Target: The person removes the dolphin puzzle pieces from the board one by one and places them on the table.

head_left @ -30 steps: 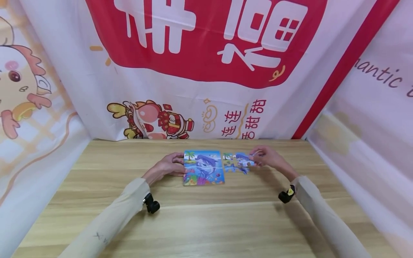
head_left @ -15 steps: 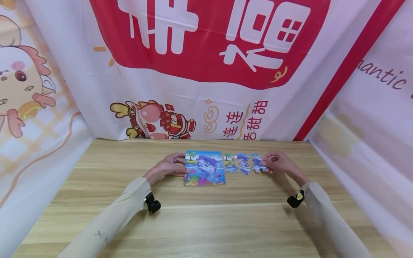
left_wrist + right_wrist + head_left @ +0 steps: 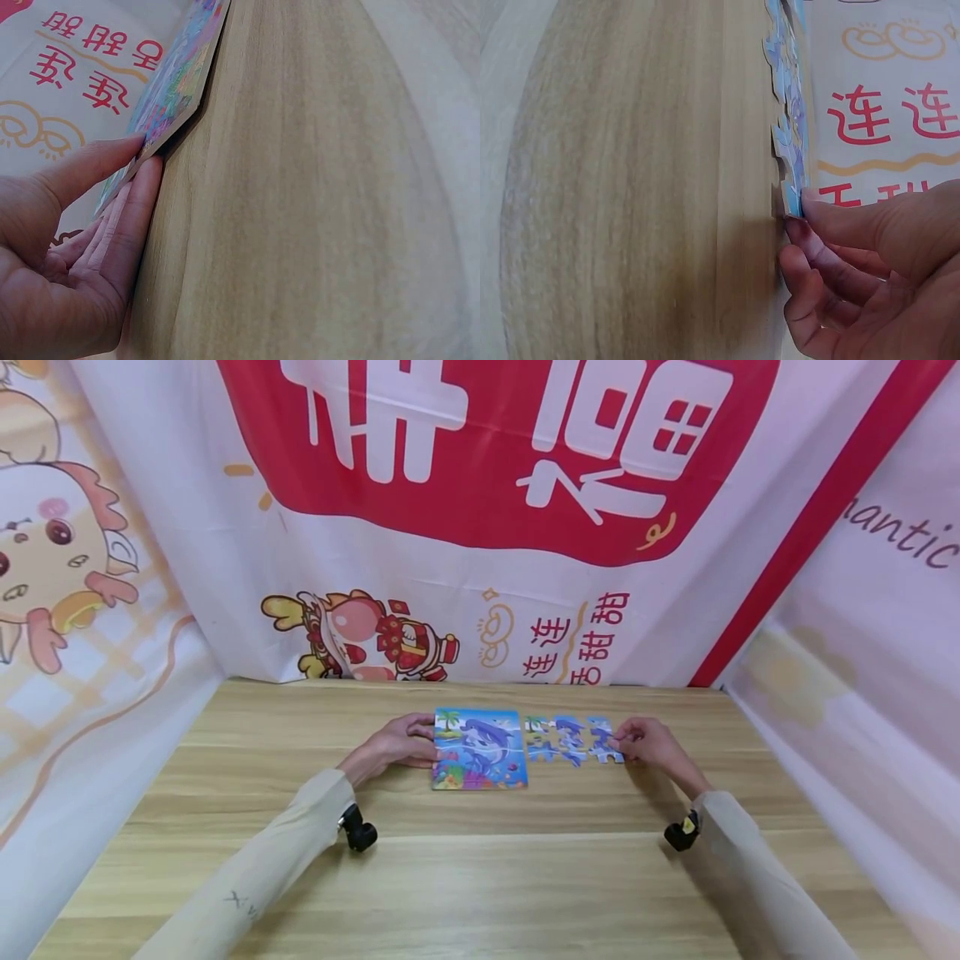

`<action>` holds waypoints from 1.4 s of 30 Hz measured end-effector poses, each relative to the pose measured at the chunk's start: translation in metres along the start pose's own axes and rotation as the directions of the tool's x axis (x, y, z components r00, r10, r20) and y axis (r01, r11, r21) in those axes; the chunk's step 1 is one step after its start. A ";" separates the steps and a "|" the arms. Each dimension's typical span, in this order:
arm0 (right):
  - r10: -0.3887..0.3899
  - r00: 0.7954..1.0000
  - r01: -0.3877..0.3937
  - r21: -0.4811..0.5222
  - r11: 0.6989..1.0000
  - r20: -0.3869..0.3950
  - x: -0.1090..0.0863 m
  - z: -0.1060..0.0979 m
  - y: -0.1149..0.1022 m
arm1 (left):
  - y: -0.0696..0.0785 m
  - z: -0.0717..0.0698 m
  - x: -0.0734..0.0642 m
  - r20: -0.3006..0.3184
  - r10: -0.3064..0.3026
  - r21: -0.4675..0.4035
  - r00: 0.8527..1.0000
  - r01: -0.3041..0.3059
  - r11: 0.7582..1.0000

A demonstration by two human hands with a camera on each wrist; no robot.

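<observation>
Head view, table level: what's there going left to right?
Left hand → puzzle board → joined puzzle pieces → right hand.

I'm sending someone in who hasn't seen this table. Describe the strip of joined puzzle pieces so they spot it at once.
On the wooden table, near the banner-covered back wall, lies a rectangular dolphin picture board. Just right of it sits the strip of joined pieces, its far end pinched by the right hand. Unlike the straight-edged board, it is smaller, with knobbly jigsaw edges.

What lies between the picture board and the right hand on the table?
In the head view, a row of joined puzzle pieces lies between the picture board and the right hand.
</observation>
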State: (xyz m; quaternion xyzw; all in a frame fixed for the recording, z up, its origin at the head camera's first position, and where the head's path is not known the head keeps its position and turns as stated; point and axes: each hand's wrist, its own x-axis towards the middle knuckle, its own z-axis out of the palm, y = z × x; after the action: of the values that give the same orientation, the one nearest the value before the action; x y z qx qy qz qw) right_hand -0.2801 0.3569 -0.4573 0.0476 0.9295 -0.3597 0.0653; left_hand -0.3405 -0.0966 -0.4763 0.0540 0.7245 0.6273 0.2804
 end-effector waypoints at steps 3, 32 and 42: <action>0.023 1.000 -0.023 -0.020 1.000 -0.011 0.001 0.000 0.000 | 0.000 0.000 0.000 0.002 0.004 -0.008 1.000 -0.004 1.000; -0.336 0.937 0.335 -0.023 0.942 -0.092 -0.007 0.050 -0.085 | 0.008 0.000 0.006 -0.012 -0.006 -0.011 1.000 0.006 1.000; -0.455 0.867 0.462 0.012 0.887 0.202 -0.003 0.108 -0.139 | -0.002 0.004 0.001 0.005 0.021 -0.003 1.000 -0.021 1.000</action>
State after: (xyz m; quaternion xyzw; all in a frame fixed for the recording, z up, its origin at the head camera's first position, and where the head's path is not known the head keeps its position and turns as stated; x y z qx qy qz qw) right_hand -0.2863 0.1813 -0.4440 -0.2117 0.9094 -0.3509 0.0718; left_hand -0.3388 -0.0936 -0.4782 0.0628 0.7222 0.6313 0.2756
